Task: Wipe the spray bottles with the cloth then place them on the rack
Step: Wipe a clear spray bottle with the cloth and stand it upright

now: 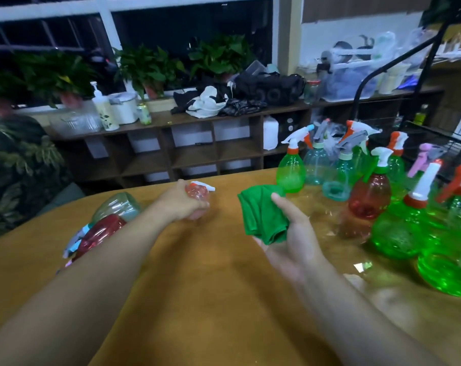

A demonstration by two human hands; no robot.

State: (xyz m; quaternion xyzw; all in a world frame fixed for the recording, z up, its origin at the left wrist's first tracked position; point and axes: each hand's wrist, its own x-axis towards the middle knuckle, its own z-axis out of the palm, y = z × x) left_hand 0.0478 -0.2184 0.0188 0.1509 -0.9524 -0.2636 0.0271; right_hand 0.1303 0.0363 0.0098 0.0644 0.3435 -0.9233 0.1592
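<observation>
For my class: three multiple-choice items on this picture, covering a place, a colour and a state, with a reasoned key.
1. The upright spray bottles stand: A. on the table's right side B. on the floor C. on the windowsill
2. The cloth is: A. yellow B. green C. white
3. The left hand is: A. lying flat B. gripping a red spray bottle C. holding a cup
Key: A, they cluster at the table's right; B, plainly green in the right hand; B, fingers curl round it.
</observation>
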